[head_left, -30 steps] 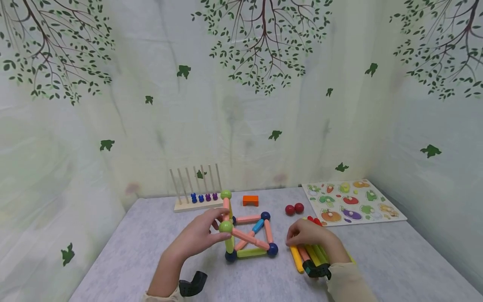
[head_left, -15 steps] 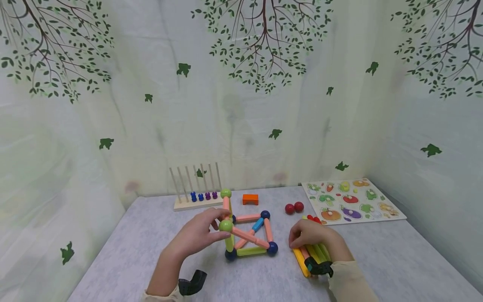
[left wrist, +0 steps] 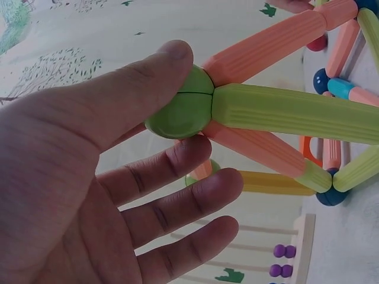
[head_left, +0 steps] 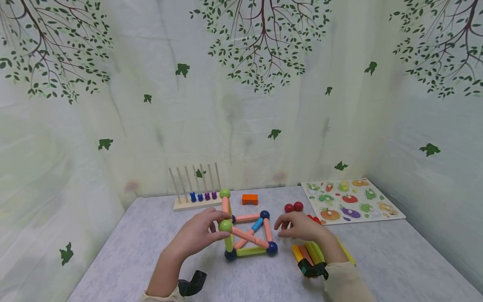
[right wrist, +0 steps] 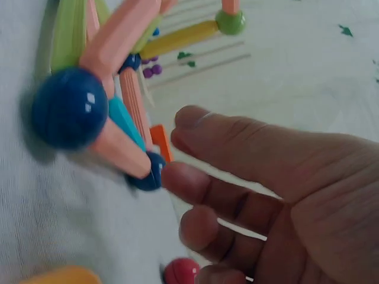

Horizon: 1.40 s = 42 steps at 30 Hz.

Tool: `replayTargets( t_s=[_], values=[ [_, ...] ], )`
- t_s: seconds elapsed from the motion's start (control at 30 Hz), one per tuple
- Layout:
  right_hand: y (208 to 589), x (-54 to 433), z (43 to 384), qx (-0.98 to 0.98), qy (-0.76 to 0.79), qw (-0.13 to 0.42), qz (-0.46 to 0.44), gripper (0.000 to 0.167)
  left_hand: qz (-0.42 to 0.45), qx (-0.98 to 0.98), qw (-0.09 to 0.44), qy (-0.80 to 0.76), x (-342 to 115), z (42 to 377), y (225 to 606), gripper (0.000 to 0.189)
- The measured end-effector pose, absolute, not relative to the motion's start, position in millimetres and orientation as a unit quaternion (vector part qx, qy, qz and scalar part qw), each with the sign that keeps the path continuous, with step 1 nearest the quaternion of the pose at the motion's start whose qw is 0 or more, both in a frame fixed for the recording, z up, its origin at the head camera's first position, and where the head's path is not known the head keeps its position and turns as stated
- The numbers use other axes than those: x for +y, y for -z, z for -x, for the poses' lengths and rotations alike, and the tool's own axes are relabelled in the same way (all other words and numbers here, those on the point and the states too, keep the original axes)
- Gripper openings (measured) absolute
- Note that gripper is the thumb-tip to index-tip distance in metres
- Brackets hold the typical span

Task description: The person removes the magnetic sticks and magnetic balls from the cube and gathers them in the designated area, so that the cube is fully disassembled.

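My left hand (head_left: 199, 232) pinches a green ball (left wrist: 180, 109) at a near upper corner of a frame built from rods and balls. Pink rods (head_left: 247, 237), light-green rods (left wrist: 290, 112) and a blue rod (head_left: 258, 225) join at dark blue balls (right wrist: 71, 109) on the table. Another green ball (head_left: 224, 193) tops the back of the frame. My right hand (head_left: 302, 227) hangs just right of the frame with fingers loosely bent and nothing between them. Below that hand lie several yellow, pink and green rods (head_left: 314, 251), partly hidden by the wrist.
Behind the frame stand a peg counting rack (head_left: 198, 204) with blue and purple beads and an orange block (head_left: 250, 199). Two dark red balls (head_left: 294, 207) sit to the right. A vegetable picture board (head_left: 354, 201) lies at the back right of the grey table (head_left: 124, 247).
My right hand has lifted off the loose rods and moved left towards the frame, its fingers spreading. A yellow rod shifted slightly. My left hand keeps its hold on the green ball.
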State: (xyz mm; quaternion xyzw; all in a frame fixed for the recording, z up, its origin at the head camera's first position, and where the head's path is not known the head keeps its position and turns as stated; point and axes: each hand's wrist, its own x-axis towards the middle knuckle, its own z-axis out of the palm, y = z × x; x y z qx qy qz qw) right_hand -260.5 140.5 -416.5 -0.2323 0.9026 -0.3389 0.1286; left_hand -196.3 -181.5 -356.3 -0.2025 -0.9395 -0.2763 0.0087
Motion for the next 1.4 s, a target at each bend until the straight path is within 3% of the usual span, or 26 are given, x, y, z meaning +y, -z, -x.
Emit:
replayTargets(
  t_s=[0.3,0.57,1.4],
  values=[
    [419.2,109.7,255.6,0.873,0.377,0.125,0.281,0.022,0.211,-0.936,0.018,0.281,-179.7,194.5,358.2,0.032],
    [420.3,92.1,250.2,0.867,0.372,0.144,0.299,0.013,0.215,-0.936,0.026,0.276,-178.4,194.8,359.4,0.03],
    [425.6,92.7,245.6,0.852,0.384,0.171,0.312,0.012,0.212,-0.947,0.031,0.241,-174.0,193.3,356.1,0.028]
  ],
)
